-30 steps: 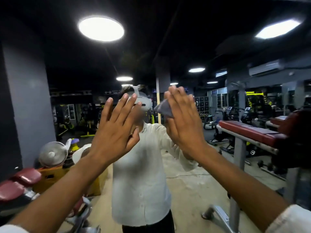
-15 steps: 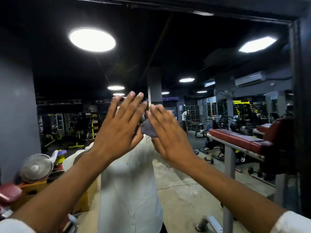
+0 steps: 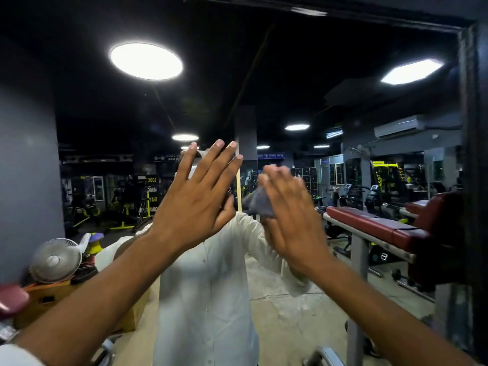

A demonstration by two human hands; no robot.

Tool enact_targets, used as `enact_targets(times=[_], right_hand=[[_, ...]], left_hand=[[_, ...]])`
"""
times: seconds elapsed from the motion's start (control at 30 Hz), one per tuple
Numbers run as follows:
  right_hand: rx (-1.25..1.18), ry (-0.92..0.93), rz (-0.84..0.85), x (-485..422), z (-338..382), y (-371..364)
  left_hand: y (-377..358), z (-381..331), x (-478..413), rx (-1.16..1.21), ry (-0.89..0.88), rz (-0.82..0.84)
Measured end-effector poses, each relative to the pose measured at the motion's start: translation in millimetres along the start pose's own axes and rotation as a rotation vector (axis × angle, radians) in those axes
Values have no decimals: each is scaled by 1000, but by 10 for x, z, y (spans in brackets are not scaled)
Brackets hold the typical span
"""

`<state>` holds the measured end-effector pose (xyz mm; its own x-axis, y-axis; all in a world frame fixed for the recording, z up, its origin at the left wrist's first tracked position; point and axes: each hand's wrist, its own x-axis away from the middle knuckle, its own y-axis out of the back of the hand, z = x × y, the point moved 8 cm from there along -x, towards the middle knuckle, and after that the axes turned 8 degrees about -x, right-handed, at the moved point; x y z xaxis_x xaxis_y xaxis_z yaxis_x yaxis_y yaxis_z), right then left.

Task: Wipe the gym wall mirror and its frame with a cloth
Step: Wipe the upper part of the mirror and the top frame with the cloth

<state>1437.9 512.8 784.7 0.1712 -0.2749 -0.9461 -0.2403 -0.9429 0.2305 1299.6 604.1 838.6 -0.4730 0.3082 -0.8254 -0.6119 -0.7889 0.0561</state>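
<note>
The wall mirror point(image 3: 303, 83) fills the view and reflects the gym and a person in a white shirt. Its dark frame point(image 3: 472, 128) runs along the top and down the right side. My left hand point(image 3: 195, 204) lies flat against the glass with straight, spread fingers. My right hand point(image 3: 293, 220), blurred by motion, presses a grey cloth point(image 3: 257, 202) against the glass with straight fingers. The cloth pokes out at the left of that hand, between my two hands.
A red padded bench point(image 3: 375, 228) on a grey metal post shows at the right, partly as a reflection. At the lower left are a small fan point(image 3: 55, 260), a yellow box point(image 3: 47, 299) and a red pad point(image 3: 12, 299). Ceiling lights reflect in the glass.
The view has shifted so the frame's top and right side now show. My right hand with the cloth swept left towards my left hand, then back right a little.
</note>
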Motion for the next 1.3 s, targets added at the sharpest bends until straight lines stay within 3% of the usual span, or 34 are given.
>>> enact_targets(times=[0.13,0.23,0.3,0.43,0.6,0.83,0.97,1.1,1.3], right_hand=[[-122,-330,-188,-174,-611,288],[-125,-395,-299,-491,-497,336],[-135,-318,-254,-532,-235,225],[-38,13,-14,-82,178,-21],[12,-22,11,690,84,-154],[8,405,230,2244,688,-526],[-63,315,173,2085,576,-389],[-163,167,109,2182,691,-462],[96,539,300,3300,1001,-814]], left_hand=[[-40,-16,6,-21,-6,28],[-60,-22,12,-19,-10,44],[-61,-11,19,-17,-4,42],[-6,-185,238,20,-52,-24],[-50,-614,824,77,-80,0],[-105,-1088,1432,135,-75,115],[-142,-1200,1573,108,-68,152],[-162,-1324,1659,84,-189,132],[-158,-1372,1687,73,-228,94]])
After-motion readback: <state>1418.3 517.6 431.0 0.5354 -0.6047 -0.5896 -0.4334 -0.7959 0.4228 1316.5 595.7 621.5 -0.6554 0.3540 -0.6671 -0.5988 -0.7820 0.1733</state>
